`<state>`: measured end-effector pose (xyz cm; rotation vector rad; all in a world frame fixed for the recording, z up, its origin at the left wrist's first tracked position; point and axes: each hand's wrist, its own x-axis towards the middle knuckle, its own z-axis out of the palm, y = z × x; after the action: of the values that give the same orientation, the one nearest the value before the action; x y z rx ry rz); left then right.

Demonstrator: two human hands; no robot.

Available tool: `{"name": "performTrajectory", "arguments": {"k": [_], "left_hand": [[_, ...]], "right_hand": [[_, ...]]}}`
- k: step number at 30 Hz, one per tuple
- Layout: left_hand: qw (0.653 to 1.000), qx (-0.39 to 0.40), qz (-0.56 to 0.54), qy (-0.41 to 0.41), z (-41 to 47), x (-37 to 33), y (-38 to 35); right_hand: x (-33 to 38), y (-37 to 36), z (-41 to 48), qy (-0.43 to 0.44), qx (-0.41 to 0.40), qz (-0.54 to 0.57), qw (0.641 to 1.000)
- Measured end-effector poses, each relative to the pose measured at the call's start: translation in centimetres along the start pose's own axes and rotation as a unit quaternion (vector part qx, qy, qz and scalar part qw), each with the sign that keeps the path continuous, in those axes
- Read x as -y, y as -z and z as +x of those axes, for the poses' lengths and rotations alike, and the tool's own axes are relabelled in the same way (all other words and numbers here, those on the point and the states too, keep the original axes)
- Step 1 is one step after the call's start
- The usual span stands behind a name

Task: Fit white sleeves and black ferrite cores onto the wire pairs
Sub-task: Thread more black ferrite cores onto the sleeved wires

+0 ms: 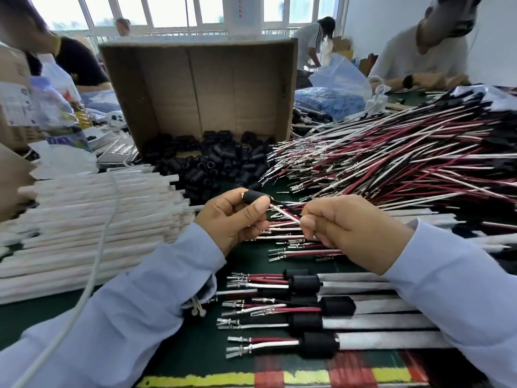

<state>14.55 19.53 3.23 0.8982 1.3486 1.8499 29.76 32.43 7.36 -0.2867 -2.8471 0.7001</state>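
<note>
The left hand [235, 219] pinches a black ferrite core [254, 196] in its fingers, which partly cover it. The right hand [344, 231] fingers pinch a white-and-black wire pair [284, 212] reaching to the core. The pair's other end is hidden in the fist, above the tabletop [246, 267] middle.

Looks like a small wire-harness assembly workshop, tbh. The green worktable [195, 354] is buried in bulk parts: a heap of crimped wires [391, 158] on the right, stacked white sleeves [84, 233] on the left, a tipped cardboard box [212, 88] spilling black ferrite cores [212, 166] at center. Another worker [419, 60] sits at the same bench, upper right.
</note>
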Motion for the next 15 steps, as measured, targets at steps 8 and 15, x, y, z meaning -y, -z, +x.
{"name": "performTrajectory", "arguments": {"k": [8, 15], "left_hand": [[0.999, -0.020, 0.011, 0.043, -0.2, -0.9, -0.6], [0.998, -0.053, 0.032, 0.025, -0.5, -0.5, -1.9]], "right_hand": [[0.6, -0.1, -0.3, 0.024, -0.036, -0.016, 0.999], [-0.2, -1.0, -0.2, 0.111, -0.158, -0.082, 0.978]]}}
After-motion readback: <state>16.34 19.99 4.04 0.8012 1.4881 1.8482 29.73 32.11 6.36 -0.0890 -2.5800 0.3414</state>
